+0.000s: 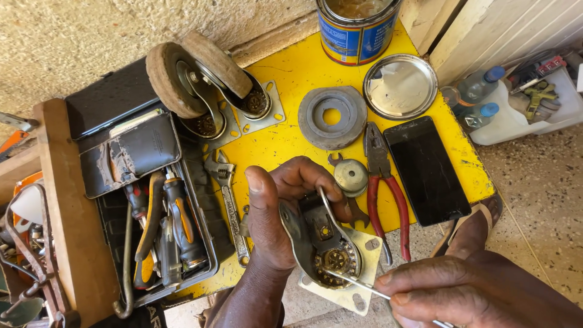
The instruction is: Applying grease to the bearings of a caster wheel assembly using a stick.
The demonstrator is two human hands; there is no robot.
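Head view, steeply down, close.

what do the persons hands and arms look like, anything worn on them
Both are bare. The left hand and its forearm show no glove, sleeve, watch or ring. The right hand is also ungloved with short nails; no sleeve, bracelet or ring shows in view.

bare left hand (276, 212), bare right hand (449, 291), no sleeves

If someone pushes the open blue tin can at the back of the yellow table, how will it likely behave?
The blue tin can stands upright on a flat base, so it would probably slide rather than roll. It is open, its lid lying beside it, so the contents could spill if it tips. It likely feels stiff.
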